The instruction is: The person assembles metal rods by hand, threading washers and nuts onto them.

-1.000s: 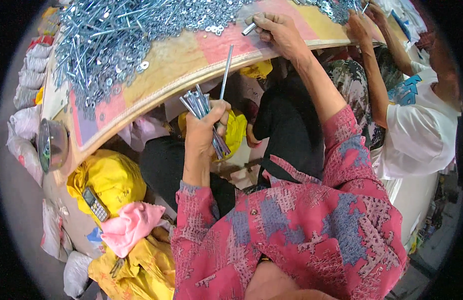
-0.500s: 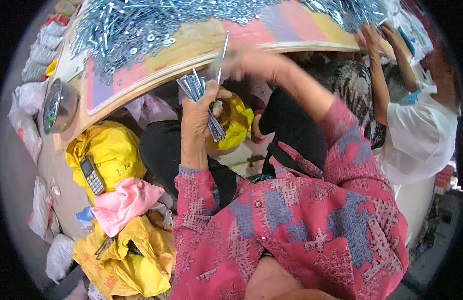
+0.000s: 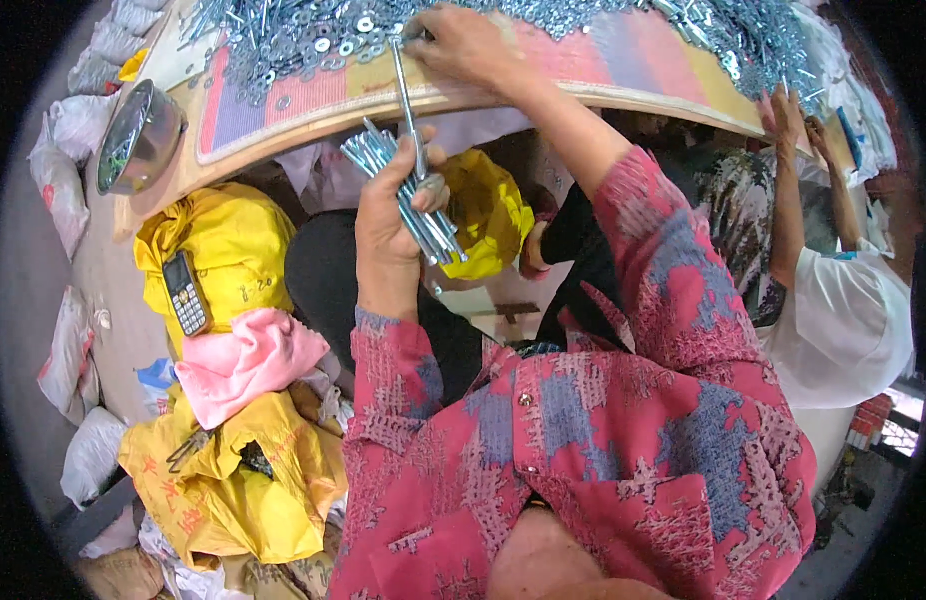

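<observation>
Steel fills the far part of our bench (image 3: 313,95), a board covered by a striped pink, yellow and purple mat: a grey heap of loose metal bolts and washers (image 3: 313,30) spreads across it, leaving a bare strip of mat along the near edge. That curved near edge runs just above our hands, and below it the room is crowded with a yellow plastic bag (image 3: 488,210) and dark cloth.

Our left hand (image 3: 388,225) is raised below the near edge, palm toward us, fingers clamped around a bundle of long silver bolts (image 3: 413,195) that fans out above and below the fist. Our right hand (image 3: 463,45) reaches over the edge onto the mat, forearm stretched forward, fingertips pinched on the top of a single long bolt (image 3: 405,100), which slants down into the bundle.

At the bench's left end sits a round metal bowl (image 3: 138,135). Below it lie a yellow sack (image 3: 223,235), a small keypad phone (image 3: 186,292) and a pink cloth (image 3: 248,360). At the right end another person's hands (image 3: 798,120) rest on the edge.
</observation>
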Available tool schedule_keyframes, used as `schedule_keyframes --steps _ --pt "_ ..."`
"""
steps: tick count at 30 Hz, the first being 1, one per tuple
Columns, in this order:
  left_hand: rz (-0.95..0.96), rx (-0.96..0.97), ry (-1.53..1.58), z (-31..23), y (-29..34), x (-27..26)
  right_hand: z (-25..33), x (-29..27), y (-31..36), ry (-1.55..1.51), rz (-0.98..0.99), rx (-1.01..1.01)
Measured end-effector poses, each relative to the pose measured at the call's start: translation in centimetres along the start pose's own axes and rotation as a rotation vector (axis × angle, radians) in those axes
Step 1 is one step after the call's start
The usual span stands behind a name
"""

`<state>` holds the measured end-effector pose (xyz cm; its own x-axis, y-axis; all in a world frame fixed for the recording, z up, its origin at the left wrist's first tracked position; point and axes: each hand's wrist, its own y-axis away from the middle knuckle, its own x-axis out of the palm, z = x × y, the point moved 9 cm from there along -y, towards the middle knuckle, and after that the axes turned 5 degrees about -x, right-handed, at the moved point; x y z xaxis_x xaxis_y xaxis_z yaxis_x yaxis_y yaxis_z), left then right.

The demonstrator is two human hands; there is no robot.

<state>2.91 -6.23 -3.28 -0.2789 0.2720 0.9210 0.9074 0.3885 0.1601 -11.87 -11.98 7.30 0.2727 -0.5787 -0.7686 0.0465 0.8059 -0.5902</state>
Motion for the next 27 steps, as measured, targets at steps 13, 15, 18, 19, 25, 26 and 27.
schedule_keyframes --steps 13,15,18,19,25,26,27 --pt "0.089 -0.06 -0.009 1.3 -0.3 1.0 -0.8 -2.9 2.2 -0.444 -0.233 0.363" --pt "0.043 -0.072 -0.038 1.6 -0.5 1.2 -0.7 -3.8 3.2 -0.15 -0.263 0.285" --pt "0.087 -0.118 -0.011 2.4 -1.4 1.8 -3.0 -3.5 3.8 0.079 -0.225 0.223" --pt "0.11 -0.127 0.006 2.8 -1.7 1.6 -4.2 -3.0 3.6 0.007 -0.159 0.236" --pt "0.065 -0.13 0.026 3.0 -1.6 1.7 3.0 -3.8 10.3 -0.954 0.184 0.496" --pt "0.084 -0.136 0.012 3.3 -1.7 2.2 4.3 -2.5 11.8 -1.198 0.26 0.574" --pt "0.028 -0.134 -0.023 3.6 -1.7 1.5 4.3 -1.8 12.6 -1.314 0.232 0.648"
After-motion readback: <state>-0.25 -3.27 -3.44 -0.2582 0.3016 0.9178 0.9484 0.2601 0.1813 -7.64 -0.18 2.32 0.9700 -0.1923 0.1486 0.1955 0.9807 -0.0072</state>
